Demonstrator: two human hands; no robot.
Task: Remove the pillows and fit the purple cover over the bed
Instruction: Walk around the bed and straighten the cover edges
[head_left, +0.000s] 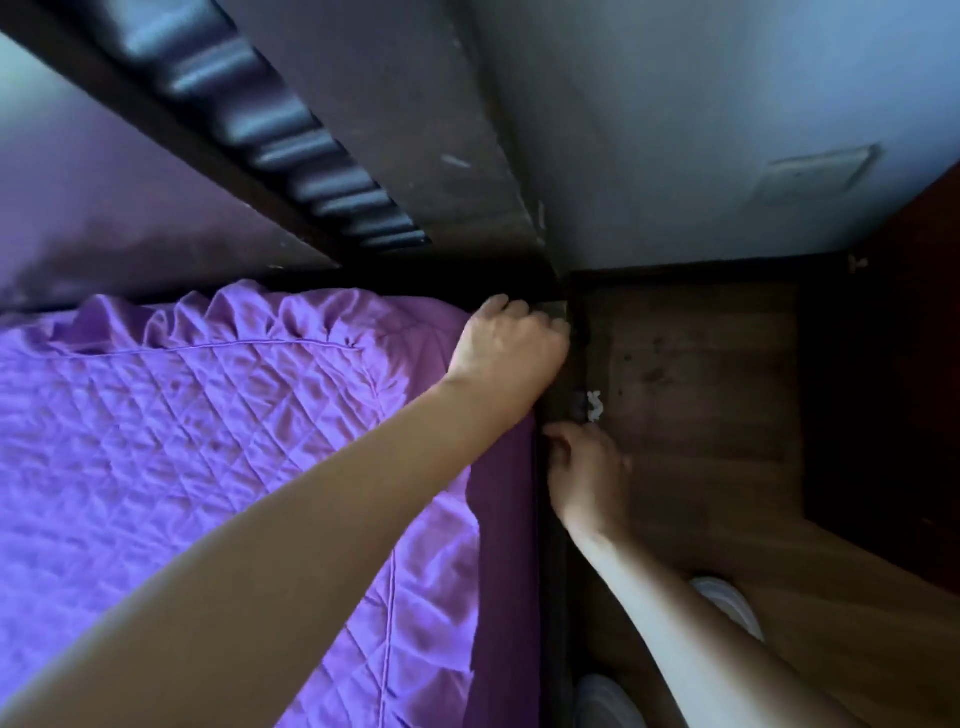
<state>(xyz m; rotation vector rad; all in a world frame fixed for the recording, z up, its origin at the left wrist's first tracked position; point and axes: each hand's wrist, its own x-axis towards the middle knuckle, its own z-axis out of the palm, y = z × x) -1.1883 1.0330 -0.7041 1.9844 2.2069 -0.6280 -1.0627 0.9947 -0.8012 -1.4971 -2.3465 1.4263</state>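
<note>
1. The left hand's (511, 340) fingertips curl over the far corner of the bed and drop out of sight into the dark gap by the headboard (270, 119).
2. The right hand's (589, 473) fingers bend toward the bed's side, but shadow hides their tips. Whether they hold any cloth cannot be told.
3. Both arms are cut off by the bottom edge, and two white shoes (727, 605) at 5 o'clock are only partly seen.
4. The purple cover (208, 415) fills the picture from 7 to 10 o'clock. It is quilted, with its frilled edge bunched against the headboard at 10 o'clock.
5. The left hand grips the cover's corner just above the centre. The cover's plain side panel hangs down the bed's edge below that wrist.
6. The right hand sits just beside that panel, at 4 o'clock from the left hand. The two hands are near each other but apart.
7. The bed corner lies tight between the headboard and the wall (675, 104).
8. To the right, bare wooden floor (701, 364) runs to a dark cabinet (883, 389) at 3 o'clock.
9. A small white scrap (595, 405) lies on the floor between the hands.
</note>
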